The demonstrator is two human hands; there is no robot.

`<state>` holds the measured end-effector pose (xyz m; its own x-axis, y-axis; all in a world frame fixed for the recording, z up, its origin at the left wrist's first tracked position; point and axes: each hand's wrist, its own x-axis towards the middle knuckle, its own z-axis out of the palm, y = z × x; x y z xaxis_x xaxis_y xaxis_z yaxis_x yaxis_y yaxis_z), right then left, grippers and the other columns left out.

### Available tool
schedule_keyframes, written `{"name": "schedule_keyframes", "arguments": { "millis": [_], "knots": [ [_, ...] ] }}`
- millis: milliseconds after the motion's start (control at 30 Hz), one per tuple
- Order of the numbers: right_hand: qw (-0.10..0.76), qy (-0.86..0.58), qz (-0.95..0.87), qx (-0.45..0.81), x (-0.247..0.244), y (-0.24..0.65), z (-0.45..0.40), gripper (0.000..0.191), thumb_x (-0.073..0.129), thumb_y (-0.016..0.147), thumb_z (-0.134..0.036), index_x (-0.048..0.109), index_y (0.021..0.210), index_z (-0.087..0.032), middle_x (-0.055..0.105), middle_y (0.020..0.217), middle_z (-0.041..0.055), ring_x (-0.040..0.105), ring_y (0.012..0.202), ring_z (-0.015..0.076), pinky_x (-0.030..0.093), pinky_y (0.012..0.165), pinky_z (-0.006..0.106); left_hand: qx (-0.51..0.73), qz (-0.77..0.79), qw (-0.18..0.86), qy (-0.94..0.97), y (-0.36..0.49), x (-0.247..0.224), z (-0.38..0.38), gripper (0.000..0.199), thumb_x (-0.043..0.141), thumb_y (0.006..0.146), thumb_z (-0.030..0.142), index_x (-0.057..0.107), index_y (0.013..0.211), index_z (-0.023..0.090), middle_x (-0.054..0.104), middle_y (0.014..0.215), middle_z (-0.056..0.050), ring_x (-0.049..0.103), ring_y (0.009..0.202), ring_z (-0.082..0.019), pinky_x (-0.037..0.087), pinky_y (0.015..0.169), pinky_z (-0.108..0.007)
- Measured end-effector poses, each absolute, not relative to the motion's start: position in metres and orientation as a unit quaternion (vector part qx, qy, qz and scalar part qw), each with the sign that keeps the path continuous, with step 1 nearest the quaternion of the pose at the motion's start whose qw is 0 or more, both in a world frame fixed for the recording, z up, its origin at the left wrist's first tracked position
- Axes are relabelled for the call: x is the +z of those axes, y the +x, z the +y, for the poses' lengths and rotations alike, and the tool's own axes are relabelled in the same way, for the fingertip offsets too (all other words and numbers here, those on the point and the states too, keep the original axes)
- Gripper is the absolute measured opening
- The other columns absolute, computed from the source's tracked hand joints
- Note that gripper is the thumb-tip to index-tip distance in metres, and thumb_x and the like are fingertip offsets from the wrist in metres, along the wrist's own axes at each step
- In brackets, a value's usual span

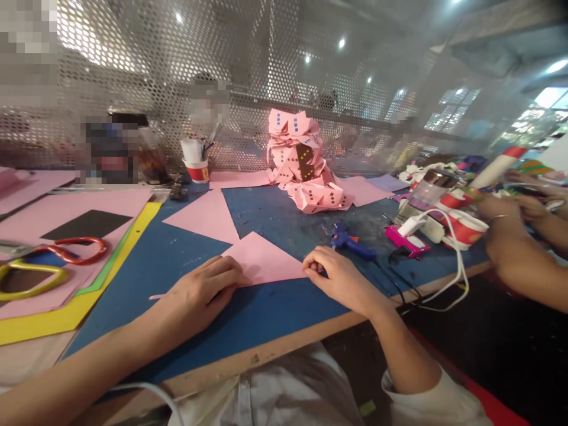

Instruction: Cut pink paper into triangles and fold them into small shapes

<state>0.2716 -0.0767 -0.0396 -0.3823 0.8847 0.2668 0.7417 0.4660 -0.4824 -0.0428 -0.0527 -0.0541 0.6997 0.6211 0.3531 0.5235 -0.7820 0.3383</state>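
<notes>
Perforated metal screen [248, 71] behind blue tabletop [266, 316]. Tiered pink paper sculpture [313, 194] (dotted with small coloured squares [296, 123]) stands toward back. Pink paper triangle [268, 260] lies near front edge, between hands. Left hand [206, 290], fingers loosely bent, rests at left corner; right hand [339, 275], fingers curled in toward thumb, touches right corner. Whether either pinches paper, cannot tell. Blue glue gun [350, 243] lies just beyond right hand.
</notes>
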Motion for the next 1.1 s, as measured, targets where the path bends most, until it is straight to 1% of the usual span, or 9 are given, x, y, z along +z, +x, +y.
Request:
{"name": "schedule_keyframes", "arguments": {
  "millis": [433,633,867,1100],
  "knots": [
    [0.259,-0.507,-0.812,0.127,-0.043,0.271,-0.080,0.015,0.055,0.093,-0.008,0.058,0.090,-0.022,0.061,0.091,0.0000,0.057,0.087,0.0152,0.043,0.080,0.028,0.220,0.314,0.108,0.917,-0.044,-0.056,-0.051,0.028,0.039,0.100,0.016,0.065,0.108,0.023,0.064,0.111,-0.004,0.061,0.102,-0.018,0.049,0.089,-0.028],
    [0.270,-0.514,-0.807,0.109,-0.047,0.270,-0.081,0.017,0.055,0.091,-0.006,0.057,0.091,-0.023,0.060,0.092,-0.0003,0.056,0.088,0.0151,0.043,0.081,0.028,0.217,0.301,0.108,0.922,-0.044,-0.055,-0.051,0.030,0.038,0.100,0.014,0.065,0.110,0.024,0.063,0.111,-0.004,0.061,0.104,-0.018,0.048,0.090,-0.028],
    [0.286,-0.521,-0.799,0.086,-0.052,0.268,-0.083,0.019,0.056,0.087,-0.004,0.057,0.090,-0.023,0.059,0.090,-0.0009,0.055,0.088,0.0150,0.043,0.080,0.028,0.225,0.310,0.103,0.918,-0.045,-0.057,-0.051,0.029,0.039,0.099,0.014,0.065,0.108,0.023,0.064,0.110,-0.004,0.061,0.101,-0.018,0.048,0.087,-0.027],
    [0.285,-0.536,-0.793,0.056,-0.053,0.266,-0.084,0.019,0.055,0.085,-0.005,0.057,0.090,-0.023,0.059,0.089,0.0004,0.055,0.087,0.0171,0.043,0.079,0.029,0.227,0.305,0.102,0.919,-0.045,-0.058,-0.050,0.029,0.039,0.099,0.014,0.065,0.107,0.023,0.064,0.110,-0.004,0.061,0.101,-0.018,0.049,0.088,-0.027]
  ]
}}
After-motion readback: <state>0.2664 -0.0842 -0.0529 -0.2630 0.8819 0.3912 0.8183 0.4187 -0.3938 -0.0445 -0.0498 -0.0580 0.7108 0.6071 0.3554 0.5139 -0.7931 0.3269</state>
